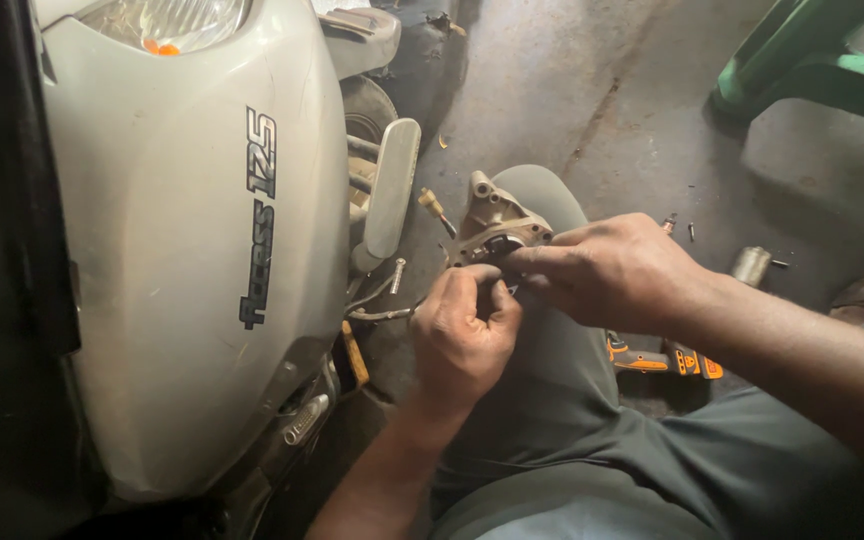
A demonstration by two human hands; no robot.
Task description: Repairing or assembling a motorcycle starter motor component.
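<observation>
A tan, dirty cast-metal part (493, 216) with round lugs rests on my raised knee. My right hand (612, 270) grips its near edge, thumb and forefinger stretched across it. My left hand (464, 335) is curled just below, fingertips pinched at the part's underside; what they pinch is hidden. Both hands touch at the part.
A silver scooter body panel (192, 260) with a headlight fills the left, its front wheel and mudguard (372, 120) behind. An orange-and-black tool (664, 360) lies on the concrete floor beside my leg, with a small metal cylinder (752, 265), loose bolts (396, 275) and a green frame (812, 60).
</observation>
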